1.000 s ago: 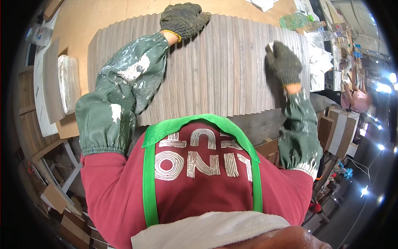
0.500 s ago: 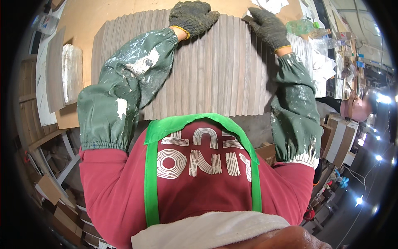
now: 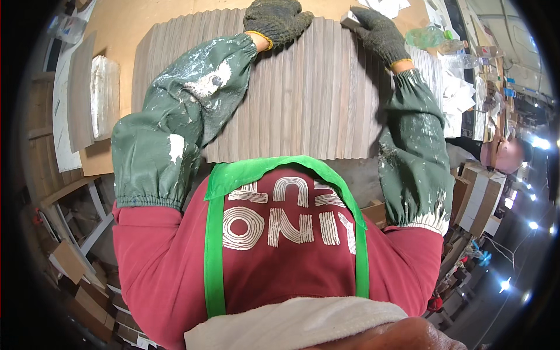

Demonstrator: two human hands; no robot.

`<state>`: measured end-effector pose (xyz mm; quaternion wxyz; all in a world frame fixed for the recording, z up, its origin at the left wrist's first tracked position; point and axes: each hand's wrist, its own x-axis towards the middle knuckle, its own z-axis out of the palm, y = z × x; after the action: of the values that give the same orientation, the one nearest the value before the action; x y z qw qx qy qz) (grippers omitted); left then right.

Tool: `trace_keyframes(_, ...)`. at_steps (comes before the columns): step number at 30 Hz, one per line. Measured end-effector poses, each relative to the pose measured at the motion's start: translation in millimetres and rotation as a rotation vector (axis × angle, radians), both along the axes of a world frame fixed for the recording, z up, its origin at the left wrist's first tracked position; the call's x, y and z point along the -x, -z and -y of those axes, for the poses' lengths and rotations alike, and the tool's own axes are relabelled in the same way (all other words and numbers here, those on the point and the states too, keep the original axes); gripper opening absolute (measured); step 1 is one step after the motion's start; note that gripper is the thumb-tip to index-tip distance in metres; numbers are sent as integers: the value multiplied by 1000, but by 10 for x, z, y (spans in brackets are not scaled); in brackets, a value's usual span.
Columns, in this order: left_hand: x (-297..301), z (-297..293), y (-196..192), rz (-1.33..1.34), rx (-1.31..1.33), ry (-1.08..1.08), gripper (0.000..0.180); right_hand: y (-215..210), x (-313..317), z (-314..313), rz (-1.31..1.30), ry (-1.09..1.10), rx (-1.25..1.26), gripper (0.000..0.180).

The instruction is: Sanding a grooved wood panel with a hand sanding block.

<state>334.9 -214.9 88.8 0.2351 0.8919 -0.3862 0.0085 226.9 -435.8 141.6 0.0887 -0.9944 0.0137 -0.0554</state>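
Many narrow grey-brown wood-grain strips [image 3: 297, 99] lie side by side on the table, their ends uneven along the far and near edges. My left hand [image 3: 277, 23], in a dark knitted glove, rests flat on the far ends of the strips, thumb pointing right. At the far right corner of the strips, my right hand [image 3: 380, 36], gloved alike, grips a small pale block [image 3: 350, 20] between thumb and fingers. The glove hides most of that block. Both forearms wear green sleeve covers spotted with white.
Left of the strips are a plastic-wrapped white bundle [image 3: 105, 98] and a longer grey-brown board [image 3: 80, 96]. Plastic bottles, including a green one [image 3: 424, 37], and white paper scraps [image 3: 458, 95] lie to the right. Another person [image 3: 504, 153] is farther right.
The view has shifted slightly. Both hands stay at nearly the same places on the strips, and the right hand keeps its grip on the small block.
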Motion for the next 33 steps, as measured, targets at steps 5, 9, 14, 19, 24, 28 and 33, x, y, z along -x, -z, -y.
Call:
trace_keyframes(5,31,-113,-83,-94,-51,-76,48,-216,819,-381,-401,-184,-58,49)
trace_keyframes(9,-13,-72,73,14,-7,-51,48,-380,869,-386,-328,56,-237,56)
trace_keyframes(14,-3,-136,14,23,-14,-23,50,67,158,-81,42,91,45,50)
trace_keyframes(19,-7,-75,47,36,-4,-15,51,74,-151,-1,83,215,141,48)
trace_keyframes(24,-8,-20,54,14,-10,-4,50,133,61,-49,57,183,162,48)
trace_keyframes(28,-38,-73,72,18,-13,1,51,44,900,-636,49,85,242,37)
trace_keyframes(33,-60,-64,130,-82,-90,-19,53,-238,1702,-999,-27,39,164,37)
